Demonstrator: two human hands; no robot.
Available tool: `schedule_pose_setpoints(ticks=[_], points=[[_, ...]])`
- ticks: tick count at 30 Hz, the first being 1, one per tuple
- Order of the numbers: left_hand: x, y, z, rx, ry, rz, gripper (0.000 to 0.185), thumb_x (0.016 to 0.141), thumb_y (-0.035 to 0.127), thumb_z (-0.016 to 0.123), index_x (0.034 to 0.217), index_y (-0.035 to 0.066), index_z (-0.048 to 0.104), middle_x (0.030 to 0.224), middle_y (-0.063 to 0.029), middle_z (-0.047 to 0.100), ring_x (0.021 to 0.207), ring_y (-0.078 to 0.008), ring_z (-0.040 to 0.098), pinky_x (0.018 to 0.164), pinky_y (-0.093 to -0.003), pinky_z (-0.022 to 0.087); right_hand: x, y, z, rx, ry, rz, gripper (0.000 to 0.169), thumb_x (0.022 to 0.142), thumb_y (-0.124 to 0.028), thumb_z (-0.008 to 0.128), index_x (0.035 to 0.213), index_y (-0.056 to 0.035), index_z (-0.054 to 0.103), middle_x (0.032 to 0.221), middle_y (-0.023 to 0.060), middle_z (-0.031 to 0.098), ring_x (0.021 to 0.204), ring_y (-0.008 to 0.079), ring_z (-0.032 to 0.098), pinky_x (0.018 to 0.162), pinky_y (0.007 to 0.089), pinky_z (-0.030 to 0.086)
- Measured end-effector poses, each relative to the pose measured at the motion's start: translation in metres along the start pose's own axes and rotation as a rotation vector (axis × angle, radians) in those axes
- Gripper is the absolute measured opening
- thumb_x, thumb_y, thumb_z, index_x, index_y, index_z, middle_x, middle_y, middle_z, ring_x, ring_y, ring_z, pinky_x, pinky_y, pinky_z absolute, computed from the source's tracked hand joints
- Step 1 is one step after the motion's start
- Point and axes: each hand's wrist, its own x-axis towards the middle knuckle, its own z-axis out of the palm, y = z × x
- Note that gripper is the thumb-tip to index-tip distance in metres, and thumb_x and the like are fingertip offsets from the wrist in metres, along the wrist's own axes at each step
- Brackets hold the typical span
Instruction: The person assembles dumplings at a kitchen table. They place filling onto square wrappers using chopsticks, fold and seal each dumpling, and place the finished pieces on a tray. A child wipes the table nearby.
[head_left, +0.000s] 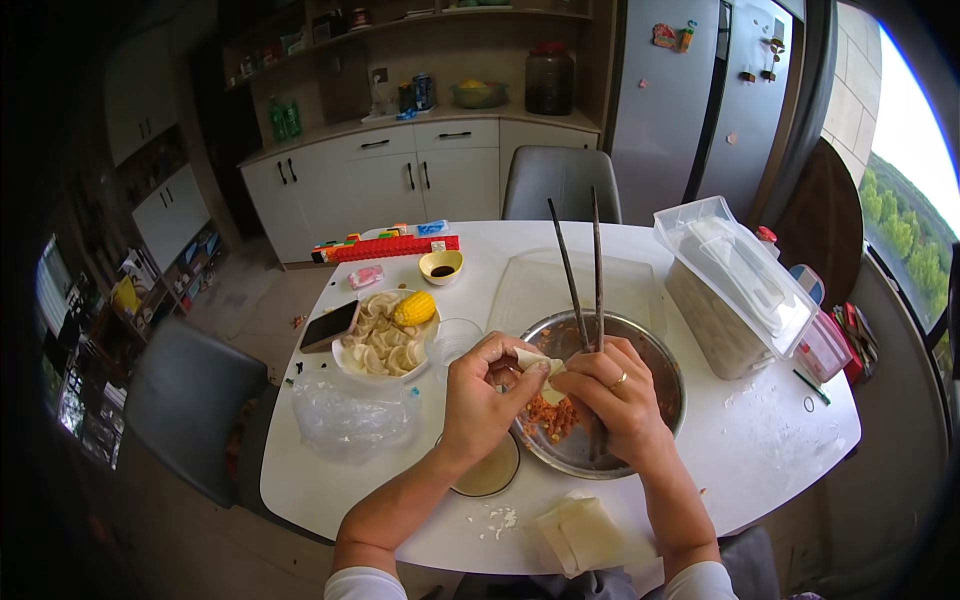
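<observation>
Above the left side of a steel mixing bowl (670, 375), my left hand (491, 397) pinches a folded dumpling wrapper (534, 361). My right hand (619, 394) touches the wrapper's other end with its fingertips and also holds a pair of dark chopsticks (598, 270), whose long ends point up and away. Orange-red chopped filling (553, 420) lies in the bowl below. A shallow round dish of pale liquid (491, 469) stands partly behind my left forearm. Near the table's front edge lies a stack of square wrappers (585, 532). Whether filling is inside the held wrapper is hidden.
At left are a plate of dumplings (382, 341) with corn (414, 308), a phone (330, 326), a clear glass (454, 341), a plastic bag (352, 409) and a yellow sauce bowl (441, 268). A clear lidded bin (720, 300) stands at right, beyond the bowl a translucent tray (517, 289).
</observation>
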Motion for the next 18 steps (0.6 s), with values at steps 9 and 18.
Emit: schedule_pose_setpoints(ticks=[9,18], points=[[-0.004,0.016,-0.004,-0.044,-0.129,0.033,0.019,0.088,0.009,0.056,0.097,-0.006,0.062,0.092,-0.0045,0.055,0.081,-0.0068,0.052,0.069,-0.0204,0.041,-0.002,-0.004,-0.003,0.004,0.034,0.132,0.026,0.060,0.006,0.065,0.084,-0.0030,0.060,0.079,0.0079,0.058,0.071,0.0247,0.058,0.067,0.0340,0.046],[-0.003,0.016,-0.004,0.215,-0.192,0.284,0.025,0.088,0.017,0.056,0.099,-0.005,0.062,0.096,-0.0098,0.056,0.082,-0.0152,0.054,0.073,-0.0244,0.043,0.000,-0.017,-0.004,0.281,0.158,0.488,0.037,0.069,0.007,0.059,0.106,0.0017,0.057,0.082,0.0124,0.062,0.072,0.0237,0.060,0.067,0.0293,0.047]])
